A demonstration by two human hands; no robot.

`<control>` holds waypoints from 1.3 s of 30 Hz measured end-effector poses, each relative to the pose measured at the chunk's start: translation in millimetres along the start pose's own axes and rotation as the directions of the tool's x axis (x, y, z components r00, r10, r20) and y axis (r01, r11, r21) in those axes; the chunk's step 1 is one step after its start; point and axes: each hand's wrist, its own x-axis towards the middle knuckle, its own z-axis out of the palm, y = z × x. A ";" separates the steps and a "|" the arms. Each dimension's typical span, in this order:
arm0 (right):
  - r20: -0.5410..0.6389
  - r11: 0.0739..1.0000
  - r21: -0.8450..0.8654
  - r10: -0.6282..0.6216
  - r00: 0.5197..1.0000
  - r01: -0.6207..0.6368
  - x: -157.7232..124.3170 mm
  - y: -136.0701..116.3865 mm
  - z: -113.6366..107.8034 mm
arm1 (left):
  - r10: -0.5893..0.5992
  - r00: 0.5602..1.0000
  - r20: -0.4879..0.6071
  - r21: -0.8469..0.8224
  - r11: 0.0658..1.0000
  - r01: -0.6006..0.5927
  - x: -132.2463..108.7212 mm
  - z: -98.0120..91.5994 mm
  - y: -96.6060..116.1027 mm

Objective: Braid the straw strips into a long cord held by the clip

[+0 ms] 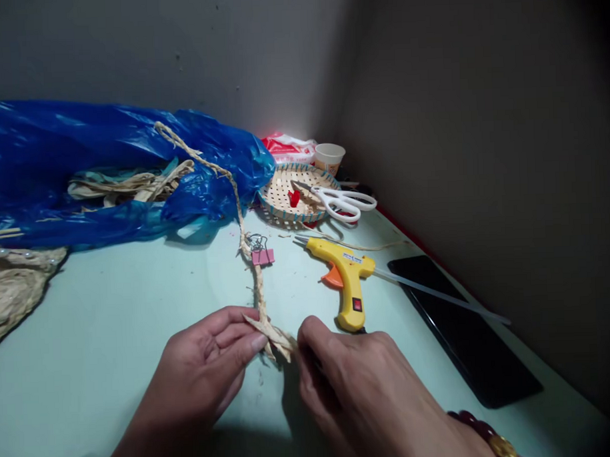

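A long braid of dried straw-coloured leaf strips (260, 293) runs from the blue plastic bag (107, 169) down the pale green table (112, 308) to my hands. A pink binder clip (262, 256) is clamped on the braid midway. My left hand (210, 368) pinches the loose end of the braid between thumb and fingers. My right hand (355, 387) pinches the same end from the right side, fingers closed on the strips.
A yellow glue gun (346, 274) with a glue stick lies right of the braid. Behind it are a woven basket (288, 196), white scissors (344, 202), a paper cup (329, 157) and a red-white packet. A black phone (463, 329) lies at right. Dried leaves lie at far left.
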 end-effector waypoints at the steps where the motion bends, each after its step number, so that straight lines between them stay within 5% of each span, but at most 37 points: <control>1: 0.000 0.999 -0.034 -0.004 1.000 0.004 -0.2 0.3 -1.0 | 0.001 1.000 -0.004 0.002 1.000 -0.001 -1.2 1.3 1.5; 7: 0.055 0.998 0.044 -0.035 0.998 0.033 0.6 5.2 -5.2 | 0.017 1.000 -0.011 0.018 1.000 -0.017 -2.2 1.8 1.6; 15: -0.063 0.935 0.348 0.092 0.994 -0.064 5.0 0.3 -28.3 | 0.000 1.000 -0.003 0.044 0.999 0.000 -0.3 -6.8 -3.2; 19: -0.033 0.927 0.371 -0.051 0.998 0.059 6.1 -1.8 -25.8 | -0.019 1.000 0.015 0.038 0.999 0.019 -1.0 -7.1 -1.1; 26: 0.045 0.964 0.103 -0.250 0.967 0.244 0.1 3.2 -10.6 | -0.069 0.998 0.006 0.058 0.996 0.069 -0.9 -8.5 0.6; 31: -0.087 0.937 -0.073 -0.346 0.934 0.340 3.3 3.8 -5.7 | -0.091 0.995 0.051 0.027 0.996 0.089 -0.3 -9.8 -1.1; 39: -0.246 0.920 -0.105 -0.393 0.886 0.379 5.0 -0.1 -5.0 | -0.056 0.998 0.012 0.048 0.997 0.055 -1.5 -6.2 -0.7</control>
